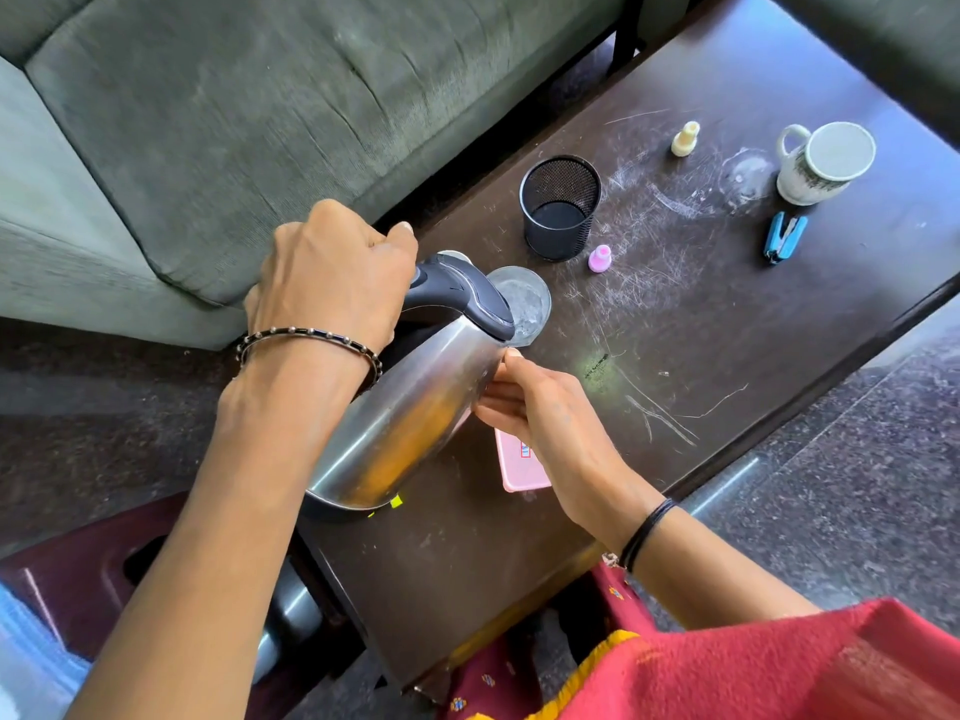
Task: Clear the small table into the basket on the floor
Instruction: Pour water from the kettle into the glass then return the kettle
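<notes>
A steel kettle (410, 413) with a black lid is tilted over the near left part of the dark small table (701, 330). My left hand (332, 283) grips its handle from above, and my right hand (540, 407) steadies its body near the spout. A glass (524, 304) stands just beyond the kettle's lid. Under my right hand lies a pink card (519, 470). Further along the table are a black mesh pen cup (560, 207), a pink cap (600, 258), a cream small bottle (685, 139), a blue stapler (784, 236) and a white mug (821, 163). A maroon basket (78, 574) sits on the floor at the lower left.
A grey-green sofa (234, 122) runs along the table's far left side. Speckled stone floor (857, 485) lies to the right. Red cloth (779, 667) covers my lap at the bottom right.
</notes>
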